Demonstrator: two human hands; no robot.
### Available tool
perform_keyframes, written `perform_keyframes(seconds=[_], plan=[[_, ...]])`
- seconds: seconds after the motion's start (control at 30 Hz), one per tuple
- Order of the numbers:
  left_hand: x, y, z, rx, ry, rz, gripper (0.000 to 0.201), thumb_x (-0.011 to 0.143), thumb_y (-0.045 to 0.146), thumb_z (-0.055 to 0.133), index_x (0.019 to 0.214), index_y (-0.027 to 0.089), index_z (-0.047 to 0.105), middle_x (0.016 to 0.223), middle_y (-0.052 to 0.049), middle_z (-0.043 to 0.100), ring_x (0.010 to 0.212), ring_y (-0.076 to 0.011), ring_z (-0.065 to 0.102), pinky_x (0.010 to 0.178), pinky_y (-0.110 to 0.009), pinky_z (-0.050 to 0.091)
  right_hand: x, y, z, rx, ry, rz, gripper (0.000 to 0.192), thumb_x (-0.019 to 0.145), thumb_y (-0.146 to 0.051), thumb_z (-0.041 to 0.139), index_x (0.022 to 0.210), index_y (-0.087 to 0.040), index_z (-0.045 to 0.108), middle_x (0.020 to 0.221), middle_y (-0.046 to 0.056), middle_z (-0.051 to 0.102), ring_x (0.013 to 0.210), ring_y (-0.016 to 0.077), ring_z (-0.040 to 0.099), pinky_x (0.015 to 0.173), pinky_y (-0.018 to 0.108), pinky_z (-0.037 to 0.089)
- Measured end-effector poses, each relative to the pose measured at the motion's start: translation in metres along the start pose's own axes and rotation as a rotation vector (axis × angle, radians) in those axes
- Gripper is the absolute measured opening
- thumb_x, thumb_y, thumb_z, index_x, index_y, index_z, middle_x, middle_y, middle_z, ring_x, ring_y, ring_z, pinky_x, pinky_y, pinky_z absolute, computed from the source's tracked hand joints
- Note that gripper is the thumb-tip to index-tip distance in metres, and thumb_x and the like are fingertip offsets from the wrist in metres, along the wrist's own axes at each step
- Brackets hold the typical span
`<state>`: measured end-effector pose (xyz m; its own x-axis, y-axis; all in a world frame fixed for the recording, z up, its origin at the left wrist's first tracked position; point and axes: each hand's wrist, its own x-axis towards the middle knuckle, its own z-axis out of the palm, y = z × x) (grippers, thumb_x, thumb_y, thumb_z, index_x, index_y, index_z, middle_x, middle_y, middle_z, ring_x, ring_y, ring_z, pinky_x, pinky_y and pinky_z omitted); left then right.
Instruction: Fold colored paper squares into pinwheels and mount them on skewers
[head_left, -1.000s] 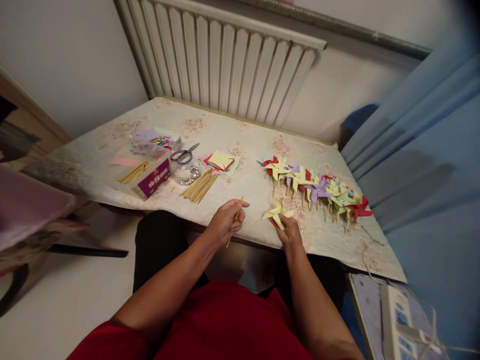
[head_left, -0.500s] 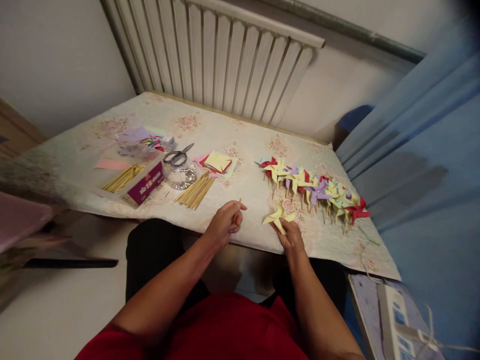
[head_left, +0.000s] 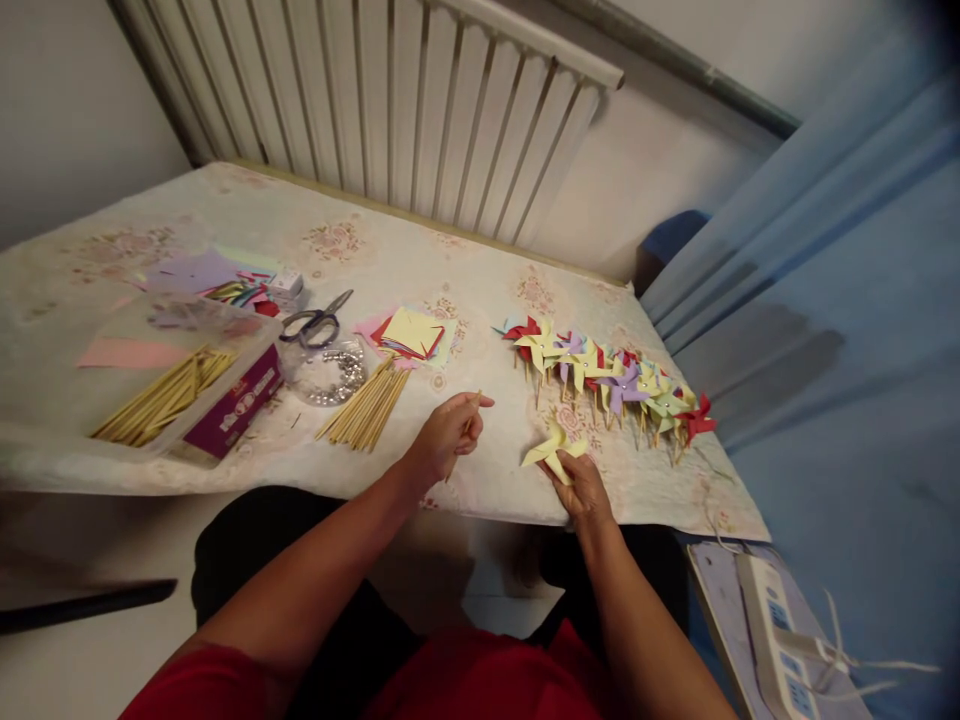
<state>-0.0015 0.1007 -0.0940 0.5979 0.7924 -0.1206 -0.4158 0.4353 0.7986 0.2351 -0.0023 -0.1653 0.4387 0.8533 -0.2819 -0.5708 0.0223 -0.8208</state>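
Hands at table edge w/ stick and yellow pinwheel.
From my remote view: left hand (head_left: 442, 440) pinches a thin wooden stick (head_left: 466, 432), fingers curled round it. Right hand (head_left: 581, 488) grips the lower tip of a yellow paper pinwheel (head_left: 553, 449) lying flat on the table (head_left: 420, 250), just right of the stick, hands near but apart. Beyond: row of finished pinwheels (head_left: 611, 378); to the left, loose sticks (head_left: 364, 408), scissors (head_left: 316, 322), paper squares (head_left: 411, 333).

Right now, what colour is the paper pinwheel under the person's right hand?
Pale yellow: the pinwheel at the right hand, best seen in the head view.
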Motion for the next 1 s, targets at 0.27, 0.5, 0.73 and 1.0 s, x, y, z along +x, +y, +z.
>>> perform_keyframes(seconds=[0.27, 0.5, 0.73, 1.0], plan=[[0.019, -0.012, -0.027, -0.006, 0.066, -0.010, 0.017, 0.084, 0.034, 0.055, 0.085, 0.016, 0.054, 0.047, 0.007, 0.041, 0.034, -0.0027, 0.019, 0.039, -0.021, 0.009, 0.001, 0.001, -0.002, -0.032, 0.035, 0.001, 0.040, 0.059, -0.011, 0.080, 0.096, -0.018, 0.066, 0.090, 0.002, 0.075, 0.085, 0.0220, 0.072, 0.080, 0.036, 0.062], [0.023, -0.011, -0.036, -0.011, 0.032, -0.021, 0.019, 0.084, 0.034, 0.055, 0.085, 0.015, 0.056, 0.050, 0.006, 0.042, 0.037, -0.0031, 0.022, 0.039, -0.020, 0.011, 0.002, 0.001, -0.003, -0.043, 0.054, 0.007, 0.044, 0.058, -0.011, 0.081, 0.098, -0.019, 0.066, 0.090, 0.001, 0.075, 0.082, 0.0202, 0.072, 0.078, 0.034, 0.063], [0.021, -0.008, -0.038, -0.035, 0.005, -0.061, 0.023, 0.079, 0.022, 0.058, 0.098, 0.010, 0.057, 0.057, 0.006, 0.043, 0.040, -0.0021, 0.023, 0.042, -0.020, 0.010, 0.002, 0.002, -0.004, -0.032, 0.049, 0.013, 0.044, 0.060, -0.009, 0.080, 0.101, -0.018, 0.066, 0.092, 0.002, 0.075, 0.086, 0.0203, 0.072, 0.082, 0.037, 0.062], [0.020, -0.005, -0.042, -0.079, -0.038, -0.044, 0.033, 0.076, 0.018, 0.062, 0.106, 0.008, 0.057, 0.068, 0.002, 0.050, 0.043, -0.0008, 0.027, 0.043, -0.020, 0.011, 0.001, 0.003, -0.003, -0.044, 0.055, -0.003, 0.042, 0.061, -0.010, 0.080, 0.100, -0.017, 0.066, 0.092, 0.001, 0.074, 0.086, 0.0198, 0.071, 0.080, 0.035, 0.062]])
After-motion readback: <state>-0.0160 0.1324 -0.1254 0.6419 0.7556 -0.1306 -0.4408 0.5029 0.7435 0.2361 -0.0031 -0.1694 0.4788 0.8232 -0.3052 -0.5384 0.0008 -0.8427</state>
